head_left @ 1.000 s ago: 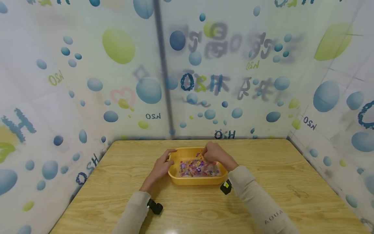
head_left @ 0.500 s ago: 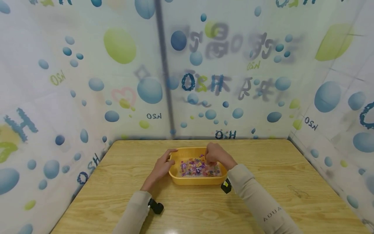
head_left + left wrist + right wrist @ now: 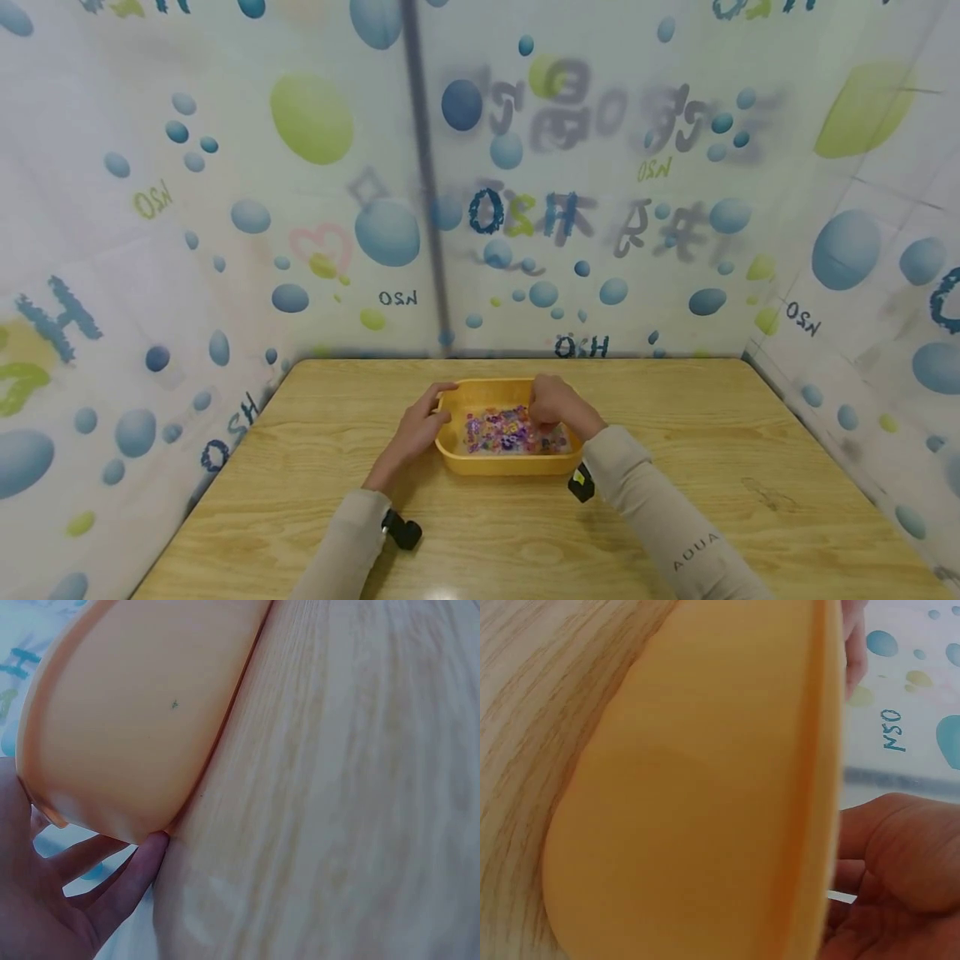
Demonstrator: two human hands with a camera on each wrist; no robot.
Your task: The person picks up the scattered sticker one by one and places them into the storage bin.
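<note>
On the wooden table stands a yellow plastic basin [image 3: 502,466] with small, shiny purple, pink and orange pieces [image 3: 495,432] spread over its bottom. My left hand [image 3: 417,427] grips its left end, the thumb over the rim. The left wrist view shows fingers [image 3: 135,874] against the outside of the basin wall [image 3: 135,712]. Inside the basin, toward its right end, my right hand [image 3: 558,402] reaches down among the pieces. From the right wrist, the near wall [image 3: 682,787] hides the fingertips of the right hand [image 3: 900,870], so I cannot tell what they hold.
Wood-grain tabletop [image 3: 480,533] surrounds the basin and runs to a patterned curtain [image 3: 600,250] at the back and both sides. A black wrist camera [image 3: 402,531] sits on the left wrist, another black camera [image 3: 581,482] on the right.
My right hand has sunk lower and shifted slightly right inside the basin. Purple pieces that showed high by its fingers are down with the others. The left hand keeps its hold.
</note>
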